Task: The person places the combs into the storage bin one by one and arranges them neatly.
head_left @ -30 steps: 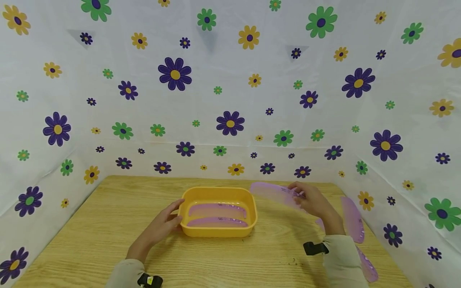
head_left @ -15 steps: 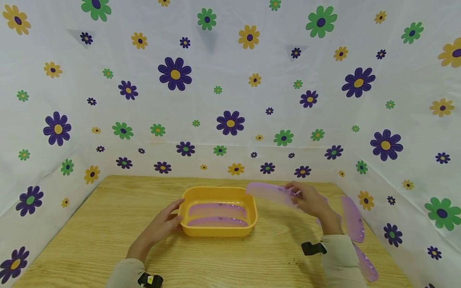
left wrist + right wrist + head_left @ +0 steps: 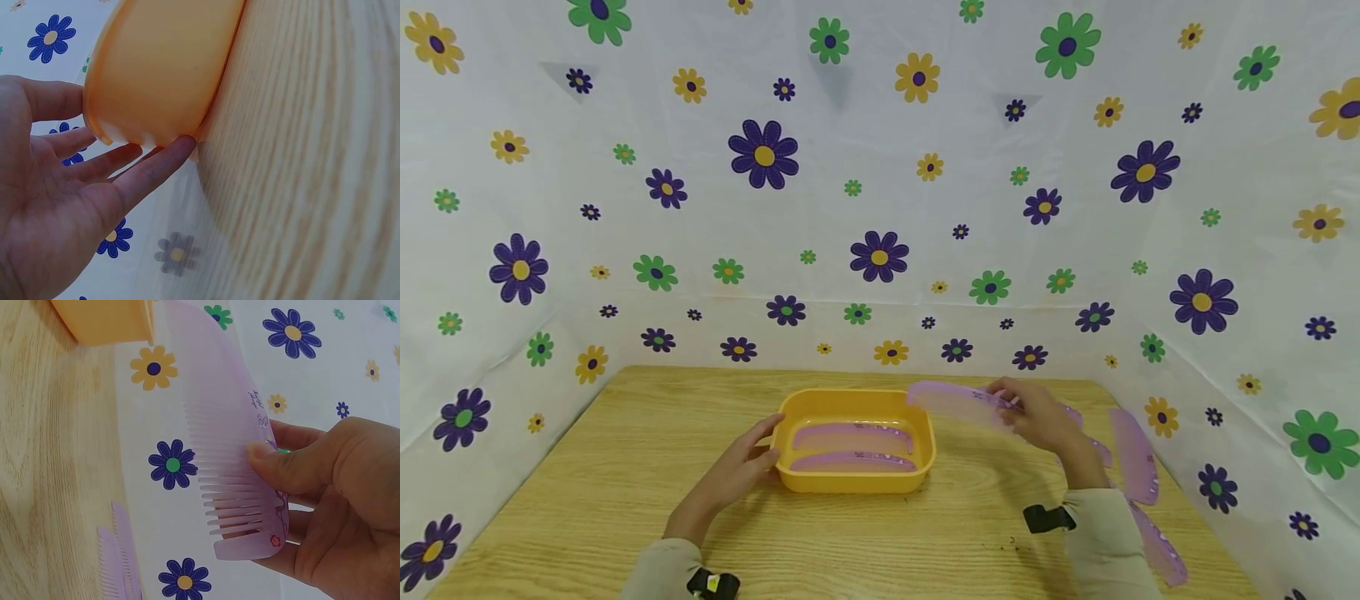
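Note:
A translucent purple comb (image 3: 951,400) is pinched between the thumb and fingers of my right hand (image 3: 1043,421), teeth downward. Its far end overlaps the back right corner of a yellow plastic tub (image 3: 853,483) in the head view. Printed lettering and small flowers show along the spine of this comb (image 3: 237,412) in the right wrist view. Inside the tub lie two similar combs, one behind (image 3: 850,435) and one in front (image 3: 850,461). My left hand (image 3: 741,462) touches the tub's left end with extended fingers, thumb low near the table in the left wrist view (image 3: 69,181).
More purple combs lie at the table's right side, one by the wall (image 3: 1133,458) and another nearer me (image 3: 1161,546); others are partly hidden behind my right wrist. Flower-printed white sheeting (image 3: 820,208) encloses the wooden table (image 3: 865,542). Dark specks dot the wood.
My right hand has shifted left with the comb, bringing its end over the tub's back right corner in view. My left hand and the tub stay put.

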Demonstrator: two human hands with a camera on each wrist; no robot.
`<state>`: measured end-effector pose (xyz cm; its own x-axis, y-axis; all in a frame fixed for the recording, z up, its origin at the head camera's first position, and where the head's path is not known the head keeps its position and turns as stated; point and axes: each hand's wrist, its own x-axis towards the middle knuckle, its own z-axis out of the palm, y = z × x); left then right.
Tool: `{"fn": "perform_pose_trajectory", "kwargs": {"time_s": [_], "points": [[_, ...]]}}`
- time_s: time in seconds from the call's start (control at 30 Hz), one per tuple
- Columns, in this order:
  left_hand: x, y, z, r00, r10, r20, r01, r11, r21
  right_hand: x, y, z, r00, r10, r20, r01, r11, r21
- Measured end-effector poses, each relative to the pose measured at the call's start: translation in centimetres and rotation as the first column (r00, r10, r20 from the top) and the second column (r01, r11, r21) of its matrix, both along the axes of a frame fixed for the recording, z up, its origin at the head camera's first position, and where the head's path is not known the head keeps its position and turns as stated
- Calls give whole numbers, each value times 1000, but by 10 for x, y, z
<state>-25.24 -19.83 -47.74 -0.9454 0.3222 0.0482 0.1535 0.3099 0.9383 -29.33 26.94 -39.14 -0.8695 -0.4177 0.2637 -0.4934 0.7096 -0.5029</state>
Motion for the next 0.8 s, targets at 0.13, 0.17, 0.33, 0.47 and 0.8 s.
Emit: {"fn": "perform_pose_trajectory", "kwargs": {"time_s": [0.13,0.17,0.33,0.47,0.8], "points": [[-1,1,1,1000,0,-4,0,1000,0,-1,-1,0,1000,7,-8,-7,1000,-5],[-1,1,1,1000,-1,-6,1,1000,-1,-1,-2,0,1000,9,-4,-9,1000,-8],[-2,2,2,1000,-3,-11,3,1000,-3,0,-3,1,999,22,30,-21,999,-25],[-3,3,2,1000,1,-13,-1,1000,-7,2,-5,2,999,26,28,-26,999,-22],[2,2,1,1000,26,5,-26,999,-25,2,-17,-4,999,35,37,-34,999,-22]]}}
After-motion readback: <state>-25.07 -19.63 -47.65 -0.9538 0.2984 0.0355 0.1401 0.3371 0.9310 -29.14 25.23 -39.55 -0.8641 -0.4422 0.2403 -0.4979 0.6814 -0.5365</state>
